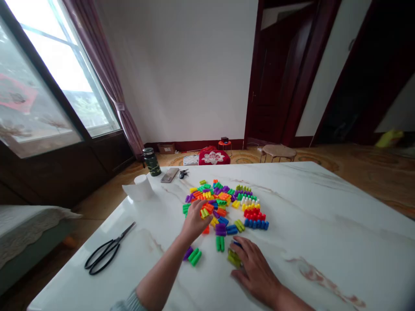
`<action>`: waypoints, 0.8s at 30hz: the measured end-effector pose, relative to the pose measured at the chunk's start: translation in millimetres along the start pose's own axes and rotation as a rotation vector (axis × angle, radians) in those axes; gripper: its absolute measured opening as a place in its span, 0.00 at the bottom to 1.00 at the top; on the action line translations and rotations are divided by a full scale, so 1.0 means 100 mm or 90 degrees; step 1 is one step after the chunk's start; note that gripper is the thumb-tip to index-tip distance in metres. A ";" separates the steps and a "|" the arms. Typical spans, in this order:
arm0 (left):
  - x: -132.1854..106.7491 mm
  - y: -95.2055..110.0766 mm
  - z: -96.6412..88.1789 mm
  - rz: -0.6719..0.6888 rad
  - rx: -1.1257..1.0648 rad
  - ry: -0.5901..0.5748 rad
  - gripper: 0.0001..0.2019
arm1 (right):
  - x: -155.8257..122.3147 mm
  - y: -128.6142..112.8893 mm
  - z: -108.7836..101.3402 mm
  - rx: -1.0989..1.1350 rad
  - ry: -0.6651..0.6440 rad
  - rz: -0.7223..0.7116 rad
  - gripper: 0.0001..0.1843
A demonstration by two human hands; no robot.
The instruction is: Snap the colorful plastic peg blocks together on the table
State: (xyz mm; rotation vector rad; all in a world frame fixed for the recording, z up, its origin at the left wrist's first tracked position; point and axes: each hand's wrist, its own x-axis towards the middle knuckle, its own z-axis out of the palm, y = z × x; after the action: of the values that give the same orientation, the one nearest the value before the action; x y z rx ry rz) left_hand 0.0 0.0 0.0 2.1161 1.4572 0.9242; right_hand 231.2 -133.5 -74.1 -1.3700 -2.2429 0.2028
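The left hand (194, 221) curls over the edge of the plastic blocks (214, 207), its grip hard to tell; the right hand (256, 272) lies spread, fingertips touching a lime block (234, 259) just to its left.

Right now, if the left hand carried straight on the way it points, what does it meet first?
Most likely the yellow-green block at the fingertips of the left hand, at the edge of the heap of coloured plastic blocks. Depth is unclear; the fingers may already be touching it.
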 end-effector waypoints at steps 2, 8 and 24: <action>0.23 -0.06 0.18 -0.004 0.148 -0.037 0.33 | -0.01 0.03 0.05 0.006 -0.045 0.015 0.30; 0.92 -0.08 0.39 -0.077 0.349 -0.176 0.36 | 0.02 0.05 0.04 0.029 -0.105 0.034 0.29; 1.06 -0.18 0.39 0.033 0.258 -0.251 0.15 | 0.05 0.00 -0.01 0.037 -0.104 0.050 0.26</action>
State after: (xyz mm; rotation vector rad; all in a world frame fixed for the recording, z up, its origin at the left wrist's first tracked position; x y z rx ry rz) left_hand 40.7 106.7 -8.2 2.4503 1.4720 0.2061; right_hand 229.9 -129.3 -71.2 -1.4589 -2.2962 0.4173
